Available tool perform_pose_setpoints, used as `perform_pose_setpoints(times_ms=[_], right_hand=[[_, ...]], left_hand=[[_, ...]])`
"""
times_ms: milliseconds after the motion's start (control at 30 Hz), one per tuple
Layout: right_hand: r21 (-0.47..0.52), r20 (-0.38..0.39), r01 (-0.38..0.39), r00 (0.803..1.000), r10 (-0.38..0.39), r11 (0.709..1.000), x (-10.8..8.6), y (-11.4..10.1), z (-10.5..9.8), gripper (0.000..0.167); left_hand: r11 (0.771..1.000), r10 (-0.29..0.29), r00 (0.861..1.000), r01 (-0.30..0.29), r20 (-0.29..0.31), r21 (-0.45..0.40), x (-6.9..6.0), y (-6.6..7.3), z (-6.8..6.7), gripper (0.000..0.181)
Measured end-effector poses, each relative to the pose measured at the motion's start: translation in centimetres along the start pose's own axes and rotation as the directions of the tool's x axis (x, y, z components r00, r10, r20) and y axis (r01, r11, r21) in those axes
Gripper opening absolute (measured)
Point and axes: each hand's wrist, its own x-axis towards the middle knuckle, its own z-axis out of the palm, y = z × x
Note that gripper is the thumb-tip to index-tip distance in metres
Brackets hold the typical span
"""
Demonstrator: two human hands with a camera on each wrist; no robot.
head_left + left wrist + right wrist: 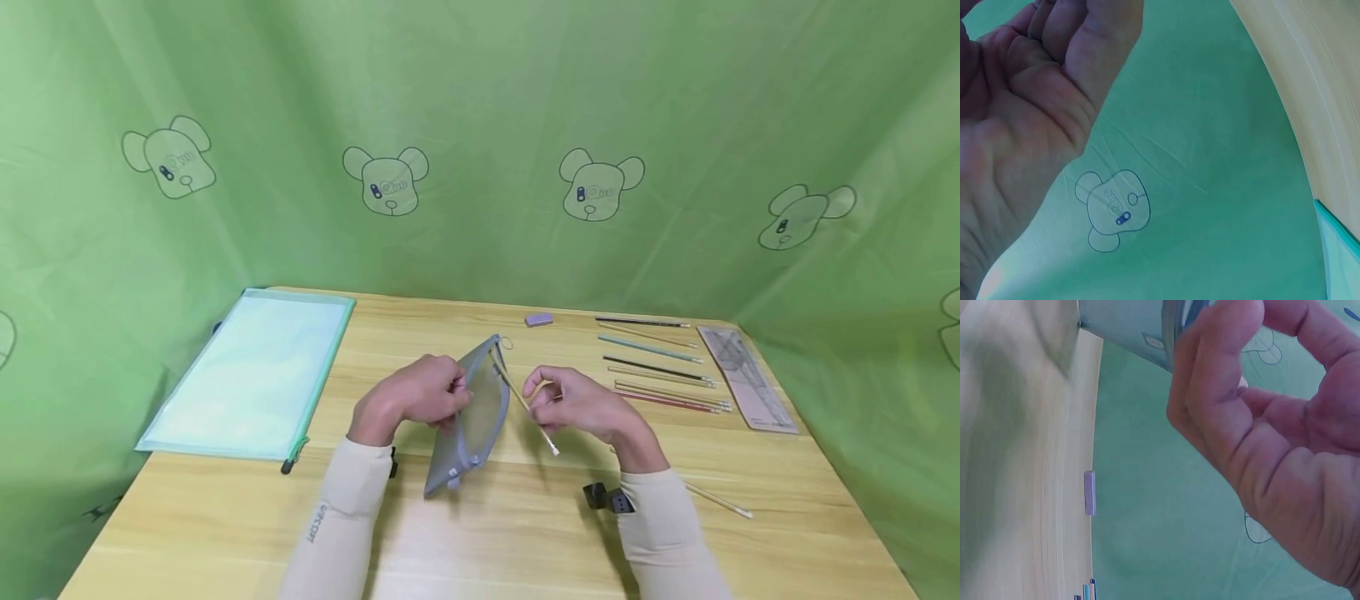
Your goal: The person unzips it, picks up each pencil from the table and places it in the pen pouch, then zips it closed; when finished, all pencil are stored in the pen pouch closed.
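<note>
My left hand [416,392] grips one side of a small grey-blue zip pouch [447,458], which stands tilted above the table with its mouth gaping to the right. A yellow pencil [512,385] slants into that mouth, its eraser end outside and low. My right hand [581,404] pinches the pencil between thumb and fingers. In the right wrist view, a corner of the pouch [1125,325] shows beyond the curled fingers of my right hand [1260,419]. The left wrist view shows only the palm side of my left hand [1029,106]; its fingertips are cut off.
A large teal-edged zip folder [240,375] lies at left. Several pencils [663,367] lie in rows at right, beside a clear pack of rulers [746,379]. A purple eraser [538,320] rests at the back. Another pencil [718,500] lies by my right forearm. Green curtain [480,100] surrounds the table.
</note>
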Motion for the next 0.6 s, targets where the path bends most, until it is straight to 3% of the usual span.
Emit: perform_pose_setpoints(times_ms=[333,600], right_hand=[[-0.039,-0.109,0.023,0.994,-0.027,0.999,0.5,-0.3,1.0,0.028],[-0.075,-0.17,0.025,0.985,-0.037,0.997,1.1,-1.1,2.7,0.023]], left_hand=[[0.993,0.078,0.996,-0.081,0.038,0.087,0.7,0.7,0.9,0.033],[0.997,0.081,0.997,-0.081,0.018,0.004,1.1,1.2,1.8,0.039]])
